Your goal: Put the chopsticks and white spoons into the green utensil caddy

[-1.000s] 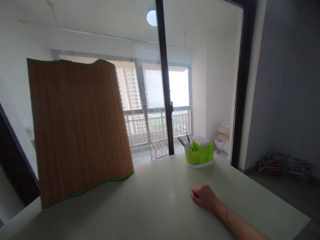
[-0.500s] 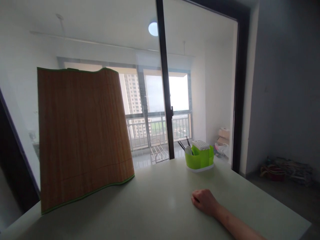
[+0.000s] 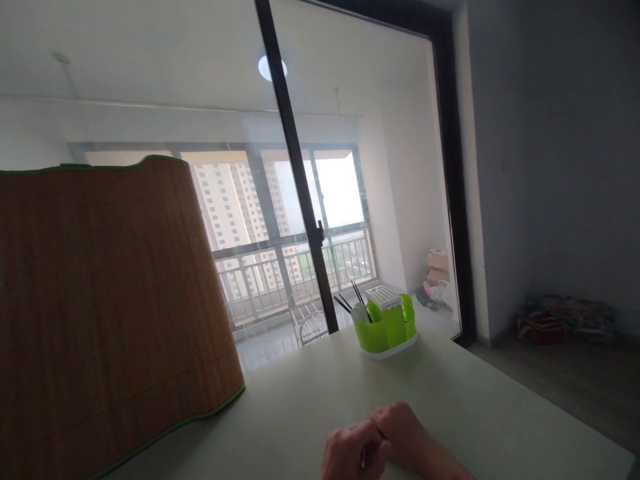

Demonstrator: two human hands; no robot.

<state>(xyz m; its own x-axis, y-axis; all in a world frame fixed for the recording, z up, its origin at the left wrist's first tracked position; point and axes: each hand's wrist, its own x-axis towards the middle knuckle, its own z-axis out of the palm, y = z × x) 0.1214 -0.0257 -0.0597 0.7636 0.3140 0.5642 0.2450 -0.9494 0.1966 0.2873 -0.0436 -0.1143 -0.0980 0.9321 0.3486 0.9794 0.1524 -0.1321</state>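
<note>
My right hand (image 3: 403, 430) is closed near the front of the pale table (image 3: 295, 393), its fingertips hidden by my left hand. Curled and touching it, my left hand (image 3: 353, 453) shows at the bottom edge. Whether anything is inside either hand cannot be made out. A green holder (image 3: 383, 330) with a white base stands beyond them, with black sticks and a white utensil in it. At the left a brown slatted mat (image 3: 110, 293) with green edging stands upright and curved, away from both hands.
Behind the table is a dark-framed glass door (image 3: 295, 160), with a metal rack (image 3: 306, 320) beyond it. Cardboard boxes (image 3: 437, 265) and bags sit past the door. Bundled cloth items (image 3: 565, 320) lie on the floor at the right.
My left hand has come into view and met my right hand, which now sits slightly lower and further left in view. The view has shifted, moving the mat and green holder leftward.
</note>
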